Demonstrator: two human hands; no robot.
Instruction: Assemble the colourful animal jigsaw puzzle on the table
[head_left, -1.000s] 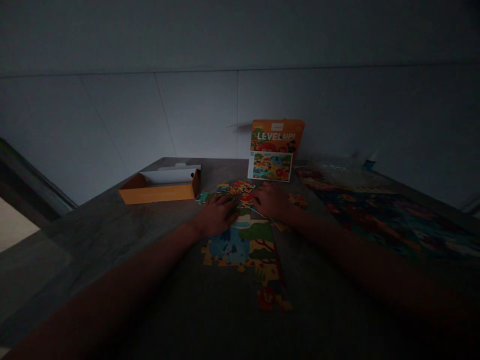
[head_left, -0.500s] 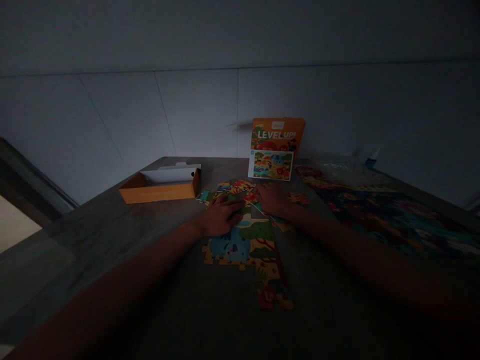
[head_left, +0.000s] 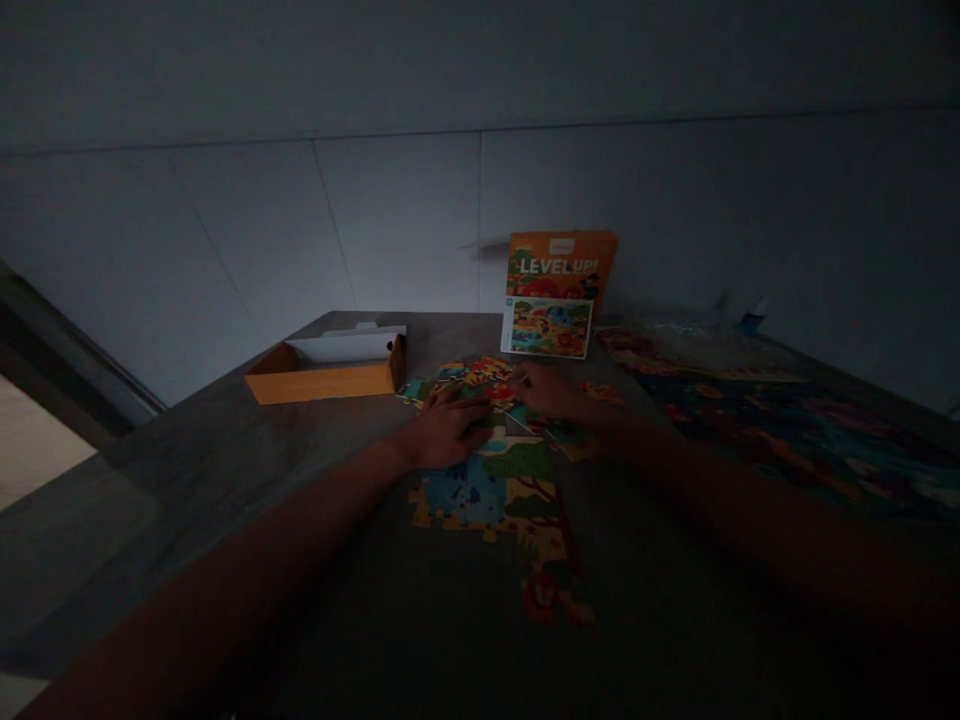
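Note:
My left hand (head_left: pixel 442 432) lies flat with fingers stretched over the upper edge of a partly joined jigsaw puzzle (head_left: pixel 461 490), which shows a blue elephant and a green tree. Just beyond it, my right hand (head_left: pixel 549 390) is over a cluster of loose puzzle pieces (head_left: pixel 484 370), its fingers bent and drawn together at the tips. Whatever is between those fingertips is too dark to make out. More loose pieces (head_left: pixel 600 393) lie to the right of that hand, partly behind the wrist. A joined strip with a red lion (head_left: pixel 541 597) runs from the puzzle toward me.
An orange box tray (head_left: pixel 326 383) sits at the left back. Upright near the wall stands an orange "LEVEL UP!" box (head_left: pixel 562 265) with a picture card (head_left: pixel 551 328) leaning before it. On the right lie another dark, colourful puzzle (head_left: pixel 757 420) and clear plastic wrap (head_left: pixel 682 340).
My right hand's fingers have drawn closer together over the loose pieces, and its wrist has shifted slightly. My left hand stays in place on the puzzle. The whole view has moved a little.

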